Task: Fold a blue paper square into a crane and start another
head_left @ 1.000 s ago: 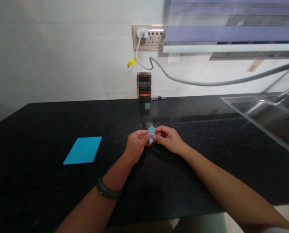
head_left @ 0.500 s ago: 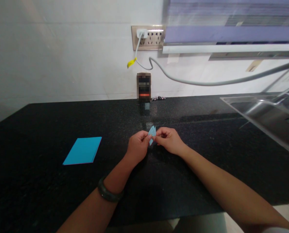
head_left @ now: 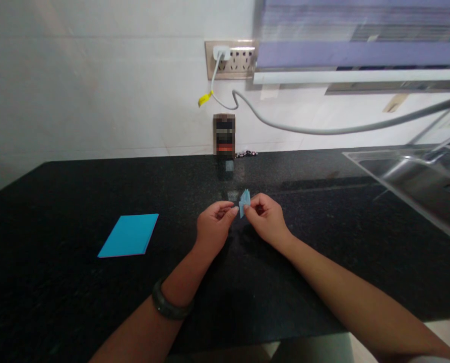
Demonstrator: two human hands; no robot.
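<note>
Folded light-blue paper piece, small and pointed, stands upright just above the black speckled stone countertop, near its middle and in front of the person. The right hand pinches it between thumb and forefinger at its right edge, with the other fingers curled under. The left hand is loosely curled, its forefinger tip stretched out just beside the paper's left edge; whether it touches or grips the paper cannot be told. A dark band circles the left wrist. Well to the left of the hands a bright blue rectangular sheet of paper lies flat on the countertop. At the back, against the white tiled wall, stands a small dark object that is blurred out, with a few tiny dark beads beside it. Above it a beige wall socket strip holds a white plug, from which a grey cable with a yellow tag runs off to the right. A stainless steel sink is set in the countertop at the far right.
</note>
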